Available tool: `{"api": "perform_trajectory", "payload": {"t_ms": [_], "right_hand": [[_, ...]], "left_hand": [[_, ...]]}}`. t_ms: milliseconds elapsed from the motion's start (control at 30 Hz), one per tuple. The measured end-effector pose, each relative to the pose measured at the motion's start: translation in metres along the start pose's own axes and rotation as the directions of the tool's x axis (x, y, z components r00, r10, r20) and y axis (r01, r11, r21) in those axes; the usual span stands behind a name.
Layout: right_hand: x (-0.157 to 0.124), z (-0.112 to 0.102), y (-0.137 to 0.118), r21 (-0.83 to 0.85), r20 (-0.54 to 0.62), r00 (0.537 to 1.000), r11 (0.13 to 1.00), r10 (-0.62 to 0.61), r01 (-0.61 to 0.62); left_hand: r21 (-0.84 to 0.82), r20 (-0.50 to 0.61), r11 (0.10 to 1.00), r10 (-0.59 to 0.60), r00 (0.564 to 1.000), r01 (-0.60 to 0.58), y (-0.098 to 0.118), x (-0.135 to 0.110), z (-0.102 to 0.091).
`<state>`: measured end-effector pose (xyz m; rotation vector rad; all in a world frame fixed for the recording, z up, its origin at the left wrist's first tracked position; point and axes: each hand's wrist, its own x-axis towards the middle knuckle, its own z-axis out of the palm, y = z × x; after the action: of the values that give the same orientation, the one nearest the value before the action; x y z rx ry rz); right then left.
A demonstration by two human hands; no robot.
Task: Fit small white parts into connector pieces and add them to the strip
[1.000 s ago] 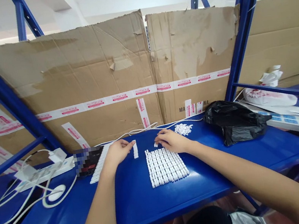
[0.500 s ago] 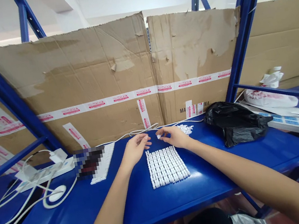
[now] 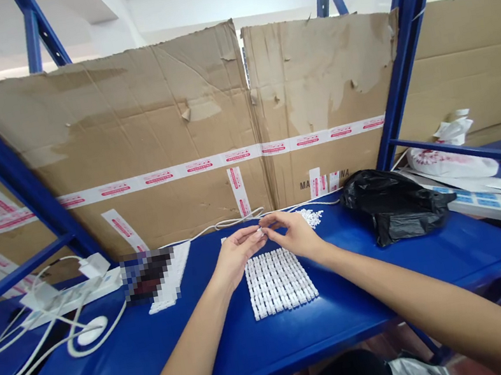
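Note:
My left hand [image 3: 236,254] and my right hand [image 3: 292,232] meet fingertip to fingertip just above the far edge of a white grid of small plastic pieces [image 3: 277,281] lying on the blue shelf [image 3: 240,351]. Both pinch a tiny white piece [image 3: 261,231] between them. A loose heap of the same small white pieces [image 3: 311,216] lies right behind my right hand. A white strip of joined pieces [image 3: 172,277] lies to the left of my left hand.
A crumpled black plastic bag [image 3: 393,201] sits to the right. Power strips with white cables [image 3: 63,295] are at the left, another power strip [image 3: 490,203] at the right. Cardboard sheets [image 3: 164,138] wall the back between blue uprights [image 3: 401,51].
My left hand left the short white strip and rose toward the centre. My right hand lifted a small white piece, and both hands now join on it above the grid.

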<state>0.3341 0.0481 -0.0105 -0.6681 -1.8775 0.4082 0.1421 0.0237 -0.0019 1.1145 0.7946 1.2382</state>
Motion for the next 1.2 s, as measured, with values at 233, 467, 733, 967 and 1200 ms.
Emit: {"api": "perform_trajectory", "payload": {"t_ms": [233,467,733,967,1200], "right_hand": [[-0.002,-0.001,-0.011,-0.317,0.064,0.995,0.944,-0.077,0.093],[0.009,-0.008,0.001,-0.556,0.144,0.989,0.823,-0.042,0.115],[0.009,-0.064,0.054,-0.781,0.025,0.968,0.609,0.252,-0.138],[0.004,-0.027,0.015,-0.396,0.153,0.979,0.916,0.133,-0.063],[-0.003,-0.002,-0.007,-0.309,0.166,0.974,0.946,0.153,-0.096]], "left_hand": [[-0.122,-0.108,0.991,-0.074,0.991,0.061,-0.006,0.009,0.001],[-0.048,-0.056,0.991,-0.126,0.991,0.123,-0.006,0.007,-0.001],[0.318,-0.084,0.939,0.166,0.983,-0.131,0.0,-0.002,0.005],[0.564,-0.023,0.767,0.385,0.923,-0.306,-0.004,-0.004,0.011],[0.752,0.116,0.536,0.466,0.877,-0.384,-0.008,-0.007,0.008]]}}
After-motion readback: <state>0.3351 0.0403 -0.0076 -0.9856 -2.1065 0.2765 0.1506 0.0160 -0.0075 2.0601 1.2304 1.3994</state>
